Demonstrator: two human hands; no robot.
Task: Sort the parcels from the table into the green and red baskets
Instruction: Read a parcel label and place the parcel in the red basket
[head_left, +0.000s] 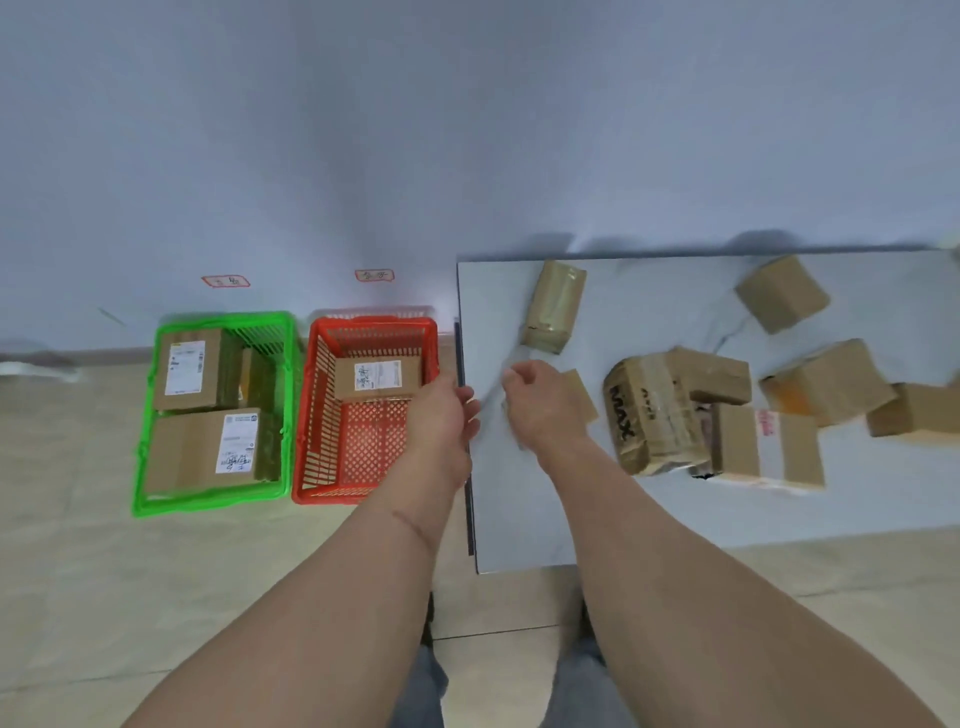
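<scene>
Parcels crowd the right half of the surface (519, 519): a taped one (555, 305) stands alone near the far edge at 12 o'clock from the hands, a "MAX" box (647, 415) sits at 3 o'clock of the right hand (540, 402), and more lie jumbled beyond it toward the right border. The right hand is curled round a small flat parcel (582, 392), low over the bare near-left part of the surface. The left hand (447, 410) hovers over the surface's left edge with fingers loosely bent, holding nothing. At 9 o'clock on the floor (78, 571), the red basket (317, 415) sits just beside that edge with one labelled box (376, 376) and much open mesh; the green basket (150, 415), touching it, is nearly filled.
</scene>
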